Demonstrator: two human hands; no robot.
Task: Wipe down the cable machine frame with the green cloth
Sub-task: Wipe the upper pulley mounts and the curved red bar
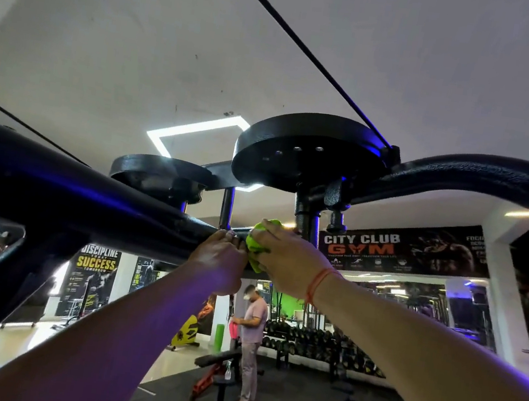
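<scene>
Overhead, the right hand (285,257) is gripping the bunched green cloth (258,243) against the black frame bar (87,195); the left hand (221,258) is gripping beside it. Stretched reach is risking missed patches near the pulley (307,152).

Black cable machine frame (70,193): thick textured tube crossing overhead, two round discs and short upright posts above its middle, thin cable slanting up to the ceiling. Bright green cloth (258,243): bunched up, pressed against the tube's underside near the central post.
</scene>
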